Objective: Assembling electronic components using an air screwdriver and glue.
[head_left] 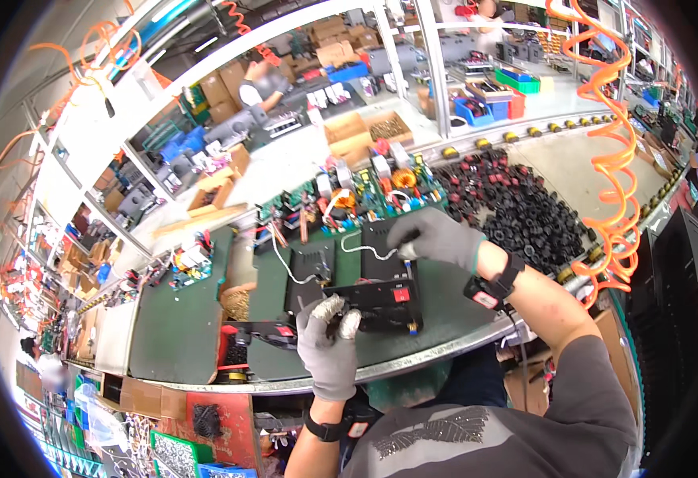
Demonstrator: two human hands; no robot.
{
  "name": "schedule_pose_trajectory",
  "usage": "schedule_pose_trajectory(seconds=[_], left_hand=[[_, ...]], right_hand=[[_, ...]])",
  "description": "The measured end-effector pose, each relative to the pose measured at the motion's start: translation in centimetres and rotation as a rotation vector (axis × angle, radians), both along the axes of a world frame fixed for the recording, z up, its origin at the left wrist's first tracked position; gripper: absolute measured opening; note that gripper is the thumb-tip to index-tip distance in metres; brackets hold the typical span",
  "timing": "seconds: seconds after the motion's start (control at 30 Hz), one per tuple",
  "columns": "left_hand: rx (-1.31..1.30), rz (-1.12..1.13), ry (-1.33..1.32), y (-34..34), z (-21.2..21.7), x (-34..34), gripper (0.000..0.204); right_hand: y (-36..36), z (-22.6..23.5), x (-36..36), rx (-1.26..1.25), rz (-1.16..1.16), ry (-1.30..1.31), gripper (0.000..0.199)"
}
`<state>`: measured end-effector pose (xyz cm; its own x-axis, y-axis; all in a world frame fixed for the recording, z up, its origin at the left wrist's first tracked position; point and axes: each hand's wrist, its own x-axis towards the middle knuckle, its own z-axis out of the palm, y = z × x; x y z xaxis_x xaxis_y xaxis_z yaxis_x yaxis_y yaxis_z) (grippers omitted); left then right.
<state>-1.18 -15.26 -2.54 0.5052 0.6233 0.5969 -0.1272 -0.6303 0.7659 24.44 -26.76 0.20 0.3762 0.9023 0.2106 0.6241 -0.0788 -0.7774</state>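
A black metal casing (381,306) with a red switch on its front panel lies on the dark green bench in front of me. My left hand (329,350), in a grey glove with silvery wrapped fingertips, is closed at the left end of that panel. My right hand (441,240), also gloved in grey, reaches over the casing's far right side with its fingers pinched together. A thin white cable (367,248) runs up to those fingertips; the exact grip is partly hidden. Left of it rests a second black casing (305,267) with its own white cable.
Green circuit boards (341,203) with coils and capacitors line the bench's far side. Beyond my right hand spreads a heap of small black parts (536,207). An orange coiled hose (613,159) hangs at the right. More boards (194,259) sit to the left.
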Motion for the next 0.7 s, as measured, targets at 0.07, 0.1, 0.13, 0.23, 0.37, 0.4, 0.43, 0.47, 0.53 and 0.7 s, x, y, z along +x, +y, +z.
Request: schedule_pose_trajectory(seconds=[0.07, 0.1, 0.13, 0.23, 0.37, 0.4, 0.43, 0.47, 0.53, 0.7], left_hand=[[-0.029, 0.025, -0.007, 0.8, -0.3, -1.0, 0.031], [-0.047, 0.047, -0.015, 1.1, -0.8, -1.4, 0.029], [-0.079, 0.025, -0.019, 0.4, -0.5, -1.5, 0.025], [0.030, 0.053, 0.014, 0.0, 0.4, -1.6, 0.019], [-0.203, -0.042, -0.072, 0.3, -1.1, -0.9, 0.028], [-0.237, -0.049, -0.078, 0.2, -1.1, -0.8, 0.030], [-0.270, -0.061, -0.082, 0.3, -1.0, -0.7, 0.032], [-0.266, -0.067, -0.079, 0.3, -0.8, -0.8, 0.032], [-0.528, -0.137, 0.013, 0.1, -0.1, -1.1, 0.032], [-0.669, -0.245, 0.023, 0.2, 0.2, -1.0, 0.031]], right_hand=[[2.9, 4.2, -2.6, 0.073, 0.200, 0.207, 0.030], [3.9, 6.4, -4.7, -0.023, 0.252, 0.416, 0.029], [5.1, 6.1, -4.8, -0.114, 0.346, 0.378, 0.031], [7.6, 5.3, -6.2, -0.040, 0.602, -0.062, 0.031], [7.7, 4.1, -5.9, 0.070, 0.581, 0.127, 0.031], [7.8, 3.8, -5.6, 0.018, 0.576, 0.172, 0.029], [7.9, 3.8, -5.4, 0.023, 0.572, 0.173, 0.029], [7.9, 3.9, -5.2, 0.011, 0.625, 0.207, 0.028], [7.8, 4.1, -5.2, 0.002, 0.672, 0.237, 0.027], [7.4, 4.0, -6.0, 0.013, 0.563, 0.024, 0.028]])
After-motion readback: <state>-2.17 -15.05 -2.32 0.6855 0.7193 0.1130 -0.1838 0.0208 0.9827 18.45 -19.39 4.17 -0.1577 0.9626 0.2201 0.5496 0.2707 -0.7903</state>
